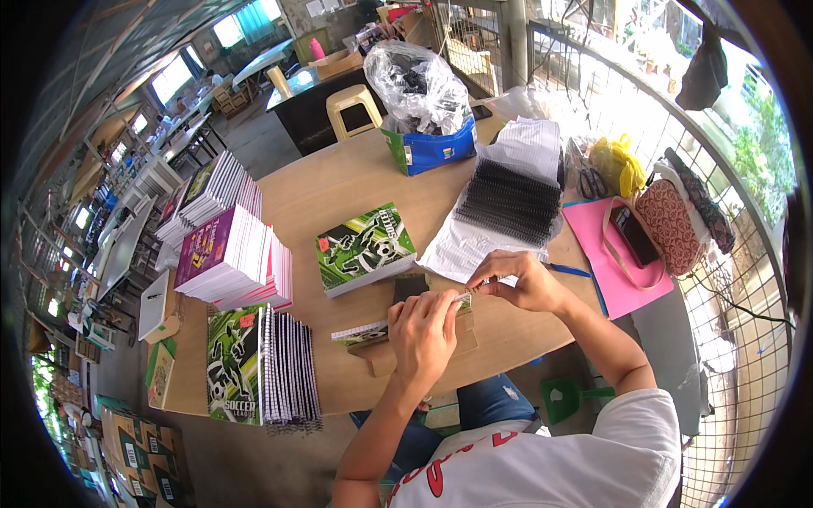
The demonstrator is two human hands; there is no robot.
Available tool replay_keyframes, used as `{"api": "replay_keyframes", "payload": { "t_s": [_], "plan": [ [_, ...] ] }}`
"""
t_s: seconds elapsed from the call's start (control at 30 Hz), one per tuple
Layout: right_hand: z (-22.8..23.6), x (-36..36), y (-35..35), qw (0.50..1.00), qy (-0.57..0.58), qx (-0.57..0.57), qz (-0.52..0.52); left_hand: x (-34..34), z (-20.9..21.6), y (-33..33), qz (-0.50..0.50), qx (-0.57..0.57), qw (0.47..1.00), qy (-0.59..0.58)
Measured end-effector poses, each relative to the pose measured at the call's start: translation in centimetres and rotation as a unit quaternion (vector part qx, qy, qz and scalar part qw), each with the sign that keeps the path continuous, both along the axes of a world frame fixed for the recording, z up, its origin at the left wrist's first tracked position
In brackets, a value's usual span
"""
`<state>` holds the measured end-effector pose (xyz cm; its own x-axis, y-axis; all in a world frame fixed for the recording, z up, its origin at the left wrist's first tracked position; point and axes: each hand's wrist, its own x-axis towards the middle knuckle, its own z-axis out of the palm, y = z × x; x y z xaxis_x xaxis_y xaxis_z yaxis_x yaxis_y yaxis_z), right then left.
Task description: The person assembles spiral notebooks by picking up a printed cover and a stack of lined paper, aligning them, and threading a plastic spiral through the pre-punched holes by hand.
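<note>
My left hand (423,332) is closed over the upper edge of a green-and-white notebook (364,334), held on its edge at a small wooden stand (462,340) near the table's front. At the notebook's right end, my right hand (523,284) is closed in a pinch. Something small and dark shows at its fingertips, too small to make out. Just behind lies a thick stack of green soccer-cover notebooks (366,245) without visible coils. Many black spiral coils (512,199) rest on white wrapping (457,239) beyond my right hand.
Coil-bound notebooks (288,368) stand stacked at the front left, with purple-covered stacks (224,254) behind. A blue box (436,151) holding a plastic bag stands at the back. Right lie a blue pen (569,270), a pink sheet (597,254), a phone (633,235) and scissors (591,182).
</note>
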<state>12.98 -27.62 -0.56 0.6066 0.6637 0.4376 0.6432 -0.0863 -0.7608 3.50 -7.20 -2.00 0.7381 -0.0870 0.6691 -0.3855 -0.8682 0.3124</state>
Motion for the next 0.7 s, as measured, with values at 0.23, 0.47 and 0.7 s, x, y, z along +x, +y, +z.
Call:
{"api": "replay_keyframes", "payload": {
  "t_s": [0.23,0.47,0.7],
  "plan": [
    [0.1,0.5,0.2,1.000,-0.010,-0.002,0.021,0.1,0.0,-0.4,0.015,0.008,1.000,-0.001],
    [0.9,0.0,-0.5,1.000,-0.005,-0.018,0.019,-0.9,-0.8,-0.3,-0.012,0.018,0.999,-0.041],
    [1.9,-0.4,-0.4,0.989,-0.080,-0.061,0.110,-2.4,-3.4,-0.2,-0.006,0.052,0.994,-0.094]
  ]
}}
